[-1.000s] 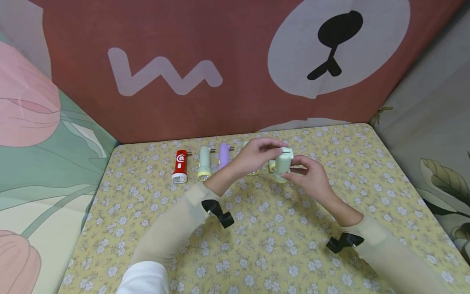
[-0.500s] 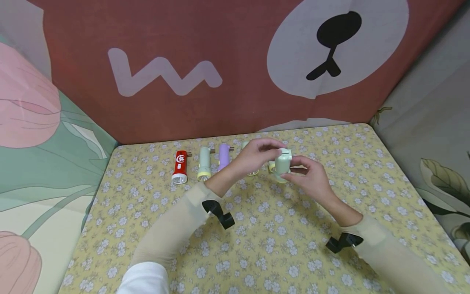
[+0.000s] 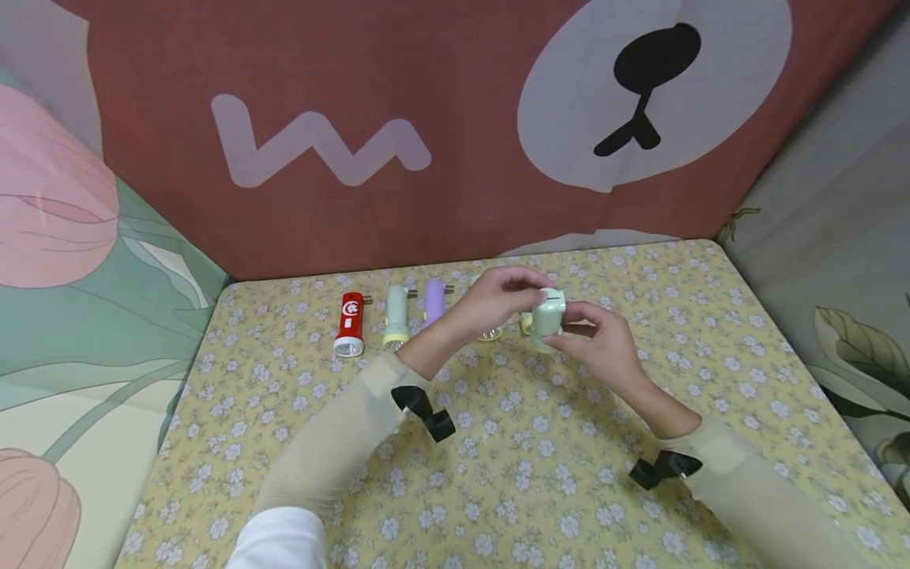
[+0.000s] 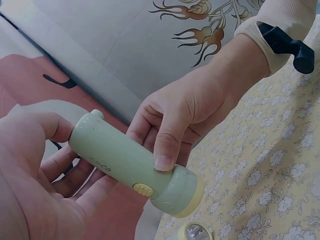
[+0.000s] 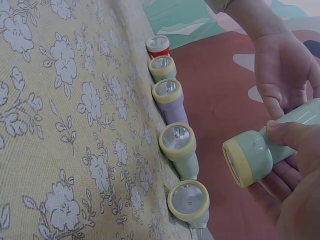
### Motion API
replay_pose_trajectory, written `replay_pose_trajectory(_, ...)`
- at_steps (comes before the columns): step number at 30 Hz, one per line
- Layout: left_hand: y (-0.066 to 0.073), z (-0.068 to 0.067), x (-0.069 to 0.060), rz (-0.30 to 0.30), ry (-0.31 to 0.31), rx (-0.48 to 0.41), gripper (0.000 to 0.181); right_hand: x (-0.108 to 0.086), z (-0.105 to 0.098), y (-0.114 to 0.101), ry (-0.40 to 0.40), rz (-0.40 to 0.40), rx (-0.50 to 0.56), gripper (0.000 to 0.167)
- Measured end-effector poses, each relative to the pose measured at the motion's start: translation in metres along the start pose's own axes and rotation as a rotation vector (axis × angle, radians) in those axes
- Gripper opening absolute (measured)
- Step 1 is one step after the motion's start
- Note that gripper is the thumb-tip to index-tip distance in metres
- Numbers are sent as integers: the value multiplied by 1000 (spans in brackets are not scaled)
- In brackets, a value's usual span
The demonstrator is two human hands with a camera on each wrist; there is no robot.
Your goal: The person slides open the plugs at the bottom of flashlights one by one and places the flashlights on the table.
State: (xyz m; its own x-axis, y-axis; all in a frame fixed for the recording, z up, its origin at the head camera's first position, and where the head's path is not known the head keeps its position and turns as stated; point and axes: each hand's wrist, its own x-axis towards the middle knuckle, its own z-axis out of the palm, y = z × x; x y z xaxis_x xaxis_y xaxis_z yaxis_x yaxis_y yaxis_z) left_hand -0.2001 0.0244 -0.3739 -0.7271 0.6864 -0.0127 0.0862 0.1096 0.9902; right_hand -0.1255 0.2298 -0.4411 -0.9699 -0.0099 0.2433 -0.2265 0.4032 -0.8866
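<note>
A pale green flashlight [image 3: 547, 316] with a yellow rim is held above the right part of the table. My left hand [image 3: 501, 302] pinches its tail end between thumb and fingers. Near the lamp head, my right hand [image 3: 604, 348] grips the body, thumb on the side facing the left wrist camera. That view also shows a yellow switch [image 4: 143, 189] on the barrel. The lamp head [image 5: 247, 159] points down and leftward in the right wrist view.
Several flashlights lie in a row along the table's back: a red one [image 3: 348, 324], a green one [image 3: 396, 314], a purple one [image 3: 434, 299] and green ones [image 5: 179, 145] partly behind the hands. A floral cloth [image 3: 455, 490] covers the table. Printed curtains [image 3: 469, 213] stand behind it.
</note>
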Motion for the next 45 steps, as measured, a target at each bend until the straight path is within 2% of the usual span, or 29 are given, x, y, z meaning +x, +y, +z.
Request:
replay_pose_trajectory(9, 1, 1, 0, -2, 7, 32, 24, 0, 0, 0, 3, 10, 6, 33)
replay_pose_trajectory(19, 3, 3, 0, -13, 17, 38, 21, 0, 0, 1, 10, 8, -33, 36)
replay_pose_trajectory(37, 4, 6, 2, -21, 26, 27, 15, 0, -1, 2, 8, 2, 7, 36)
replay_pose_trajectory(45, 5, 7, 1, -14, 23, 40, 12, 0, -1, 2, 7, -15, -17, 37)
